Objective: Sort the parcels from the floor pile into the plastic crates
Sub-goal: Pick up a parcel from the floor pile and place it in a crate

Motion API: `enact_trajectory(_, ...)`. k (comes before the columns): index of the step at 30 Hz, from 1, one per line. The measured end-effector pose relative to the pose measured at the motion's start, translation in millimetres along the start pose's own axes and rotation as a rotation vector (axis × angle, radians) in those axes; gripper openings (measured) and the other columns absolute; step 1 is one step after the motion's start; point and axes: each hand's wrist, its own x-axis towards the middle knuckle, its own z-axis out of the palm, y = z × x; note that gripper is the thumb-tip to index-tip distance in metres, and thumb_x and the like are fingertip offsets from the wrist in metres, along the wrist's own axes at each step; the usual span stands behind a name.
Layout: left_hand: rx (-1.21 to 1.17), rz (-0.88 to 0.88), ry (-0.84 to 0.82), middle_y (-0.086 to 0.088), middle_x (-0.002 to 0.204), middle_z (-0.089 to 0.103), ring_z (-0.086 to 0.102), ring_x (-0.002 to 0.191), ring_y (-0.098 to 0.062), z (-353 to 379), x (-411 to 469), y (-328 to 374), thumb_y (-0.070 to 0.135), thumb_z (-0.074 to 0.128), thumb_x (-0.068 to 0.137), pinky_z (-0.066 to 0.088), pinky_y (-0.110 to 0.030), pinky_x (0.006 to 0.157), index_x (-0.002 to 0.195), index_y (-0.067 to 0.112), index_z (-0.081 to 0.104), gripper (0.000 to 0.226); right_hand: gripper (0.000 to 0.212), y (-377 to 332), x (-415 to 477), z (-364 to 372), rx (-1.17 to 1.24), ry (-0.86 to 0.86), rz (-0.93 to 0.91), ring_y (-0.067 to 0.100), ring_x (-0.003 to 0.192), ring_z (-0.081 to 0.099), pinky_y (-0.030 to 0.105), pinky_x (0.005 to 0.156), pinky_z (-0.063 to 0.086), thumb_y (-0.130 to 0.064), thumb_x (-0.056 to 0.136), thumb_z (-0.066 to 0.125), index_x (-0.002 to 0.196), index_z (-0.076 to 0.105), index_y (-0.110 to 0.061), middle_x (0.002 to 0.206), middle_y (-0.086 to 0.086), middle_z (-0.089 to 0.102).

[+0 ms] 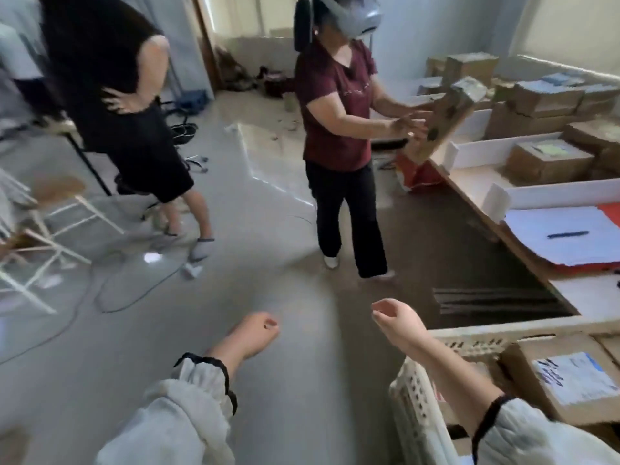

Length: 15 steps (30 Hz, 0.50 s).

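My left hand [256,332] hangs over the grey floor with its fingers curled in and nothing in it. My right hand [396,318] is held out beside it, fingers loosely bent and apart, empty. At the lower right a white plastic crate [414,394] holds a brown cardboard parcel [567,384] with a white and blue label. More brown parcels [547,162] lie in white cardboard trays on the long table at the right. The floor pile is out of view.
A person in a dark red shirt [339,105] wearing a headset holds a flat cardboard box [446,119] by the table. Another person in black [134,105] stands at the left. A white folding stool [57,223] and cables [110,297] lie on the floor. Papers with a pen [567,234] rest on the table.
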Motion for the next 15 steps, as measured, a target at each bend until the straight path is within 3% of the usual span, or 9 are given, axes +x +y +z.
enact_trajectory(3, -0.057, -0.134, 0.041, -0.004, 0.119, 0.065, 0.059, 0.111, -0.023, -34, -15, -78, 0.031, 0.058, 0.090, 0.046, -0.030, 0.096, 0.114, 0.017, 0.065, 0.029, 0.012, -61, 13, 61, -0.038, -0.140, -0.095, 0.012, 0.063, 0.053, 0.018, 0.051, 0.039, -0.016, 0.091, 0.055, 0.081, 0.059, -0.022, 0.077, -0.003, 0.061)
enact_trajectory(6, -0.076, -0.240, 0.066, -0.004, 0.123, 0.064, 0.058, 0.115, -0.021, -63, -34, -150, 0.034, 0.056, 0.092, 0.044, -0.026, 0.095, 0.117, 0.018, 0.063, 0.031, 0.034, -117, 20, 131, -0.125, -0.233, -0.183, 0.012, 0.056, 0.040, 0.018, 0.046, 0.029, -0.018, 0.091, 0.055, 0.059, 0.045, -0.024, 0.059, -0.009, 0.044)
enact_trajectory(12, -0.193, -0.444, 0.177, -0.006, 0.123, 0.063, 0.059, 0.114, -0.021, -116, -77, -302, 0.033, 0.052, 0.095, 0.043, -0.023, 0.089, 0.122, 0.015, 0.060, 0.034, 0.014, -223, 22, 297, -0.286, -0.503, -0.359, 0.017, 0.068, 0.050, 0.024, 0.054, 0.033, -0.015, 0.086, 0.054, 0.073, 0.056, -0.019, 0.072, 0.002, 0.055)
enact_trajectory(15, -0.255, -0.561, 0.228, -0.007, 0.104, 0.066, 0.060, 0.110, -0.025, -130, -113, -375, 0.028, 0.051, 0.093, 0.042, -0.026, 0.080, 0.094, 0.017, 0.065, 0.018, 0.016, -267, 15, 381, -0.336, -0.624, -0.426, 0.019, 0.067, 0.047, 0.022, 0.050, 0.031, -0.009, 0.087, 0.052, 0.072, 0.054, -0.015, 0.066, 0.003, 0.051)
